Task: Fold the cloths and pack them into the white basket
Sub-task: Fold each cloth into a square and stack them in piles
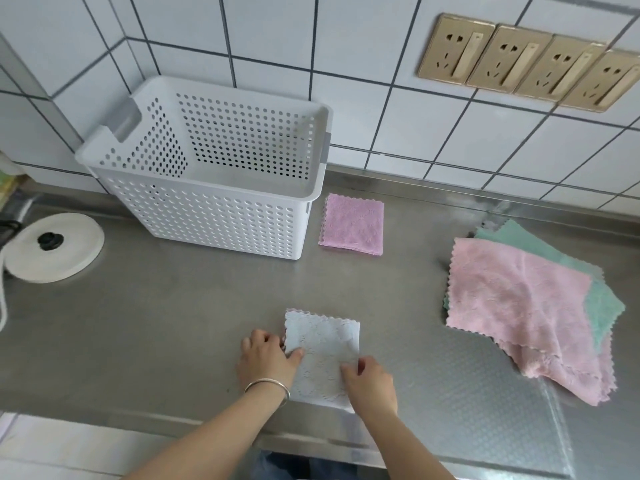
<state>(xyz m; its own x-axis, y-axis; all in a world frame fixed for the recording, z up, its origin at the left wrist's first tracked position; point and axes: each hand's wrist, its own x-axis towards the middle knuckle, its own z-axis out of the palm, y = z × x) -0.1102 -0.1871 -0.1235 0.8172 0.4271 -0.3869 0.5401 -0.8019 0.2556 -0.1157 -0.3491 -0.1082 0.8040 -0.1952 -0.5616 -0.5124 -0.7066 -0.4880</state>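
A folded pale blue cloth point(323, 341) lies near the counter's front edge. My left hand point(266, 358) grips its left edge, thumb on top and fingers curled at the side. My right hand point(369, 381) rests on its lower right part with fingers curled, pinching the fabric. The white perforated basket point(214, 216) stands empty at the back left against the tiled wall. A folded purple cloth point(353, 225) lies flat just right of the basket. At the right, an unfolded pink cloth point(512, 306) lies over a green cloth point(604, 313).
The steel counter point(156, 317) has a raised back lip under the tiled wall. A white round lid point(55, 247) with a black knob sits at the far left. Several gold wall sockets point(526, 62) are mounted at the upper right.
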